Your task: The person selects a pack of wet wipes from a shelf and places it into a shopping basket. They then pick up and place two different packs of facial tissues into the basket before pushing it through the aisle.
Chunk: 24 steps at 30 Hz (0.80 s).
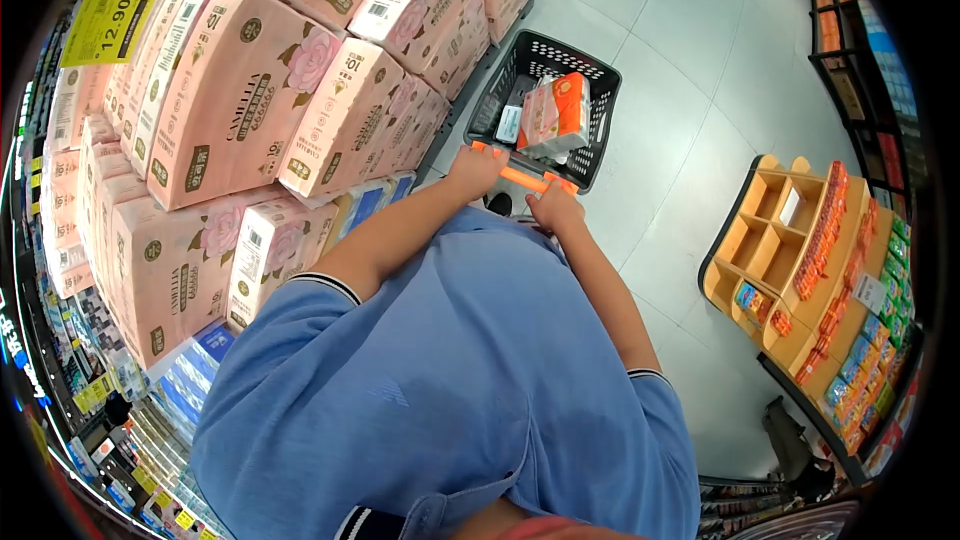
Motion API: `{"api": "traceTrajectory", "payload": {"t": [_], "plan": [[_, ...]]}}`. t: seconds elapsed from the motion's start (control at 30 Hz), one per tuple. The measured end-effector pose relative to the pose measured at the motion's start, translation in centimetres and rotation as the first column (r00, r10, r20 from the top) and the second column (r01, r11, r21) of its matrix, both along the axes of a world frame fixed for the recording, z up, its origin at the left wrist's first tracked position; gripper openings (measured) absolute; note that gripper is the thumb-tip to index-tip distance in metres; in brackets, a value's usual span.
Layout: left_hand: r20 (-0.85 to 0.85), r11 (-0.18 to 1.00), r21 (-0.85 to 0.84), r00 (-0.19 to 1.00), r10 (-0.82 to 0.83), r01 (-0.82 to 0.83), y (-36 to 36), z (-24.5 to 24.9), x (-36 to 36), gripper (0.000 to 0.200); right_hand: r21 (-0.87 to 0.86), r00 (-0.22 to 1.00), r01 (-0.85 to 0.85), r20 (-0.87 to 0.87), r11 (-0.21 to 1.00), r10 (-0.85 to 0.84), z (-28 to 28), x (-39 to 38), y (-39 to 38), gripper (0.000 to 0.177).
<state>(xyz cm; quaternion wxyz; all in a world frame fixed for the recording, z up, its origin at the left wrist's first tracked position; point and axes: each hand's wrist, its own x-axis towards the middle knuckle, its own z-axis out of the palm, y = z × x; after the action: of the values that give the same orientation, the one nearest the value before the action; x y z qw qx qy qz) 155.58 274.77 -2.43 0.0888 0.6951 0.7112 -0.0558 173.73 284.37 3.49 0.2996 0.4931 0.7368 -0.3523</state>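
A black shopping basket [605, 90] with holes in its walls is in front of me, with an orange handle [524, 178] along its near side. My left hand [477, 172] is closed round the handle's left end, and my right hand [556, 208] grips its right end. Inside the basket lies an orange and white plastic-wrapped pack [556, 115]. Next to that pack is a small white and blue package [509, 124]. Whatever lies under them is partly hidden.
Stacked pink tissue packs [235, 90] rise close on my left, with a yellow price sign [107, 28] reading 12.90. A wooden display shelf [775, 230] with snack packets stands to the right. Grey floor tiles [670, 90] lie between them. Dark shelving [850, 70] is at the far right.
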Motion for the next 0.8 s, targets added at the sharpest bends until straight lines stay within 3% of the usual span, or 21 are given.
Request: {"api": "traceTrajectory", "payload": {"t": [0.27,0.33,0.43,0.63,0.7,0.8], "plan": [[0.001,0.99,-0.083,0.993,0.114,-0.114,3.0,0.8,-0.2,0.041,0.096,0.992,-0.126,0.033,0.987,0.123,-2.5,-0.9,2.9,0.068],[-0.025,0.987,-0.072,0.99,0.139,-0.141,3.7,0.6,-0.2,0.04,0.008,0.999,-0.042,0.036,0.999,0.041,-2.6,-1.6,3.8,0.055],[-0.078,0.981,-0.116,0.986,0.149,-0.158,4.7,1.7,-0.9,0.04,0.01,0.998,-0.037,0.056,0.999,0.036,-2.6,-2.3,4.6,0.052],[0.028,0.973,-0.142,0.982,0.189,-0.183,6.2,2.2,-1.4,0.055,0.064,1.0,-0.002,-0.028,0.998,0.004,-3.1,-2.5,6.2,0.046],[0.09,0.961,-0.198,0.973,0.213,-0.192,7.0,2.4,-1.8,0.055,0.185,0.992,-0.122,-0.011,0.975,0.127,-3.5,-2.7,6.6,0.047],[0.18,0.941,-0.287,0.955,0.238,-0.181,8.3,2.3,-2.6,0.058,0.062,0.998,-0.049,0.044,0.997,0.047,-1.9,-3.5,7.9,0.048]]}}
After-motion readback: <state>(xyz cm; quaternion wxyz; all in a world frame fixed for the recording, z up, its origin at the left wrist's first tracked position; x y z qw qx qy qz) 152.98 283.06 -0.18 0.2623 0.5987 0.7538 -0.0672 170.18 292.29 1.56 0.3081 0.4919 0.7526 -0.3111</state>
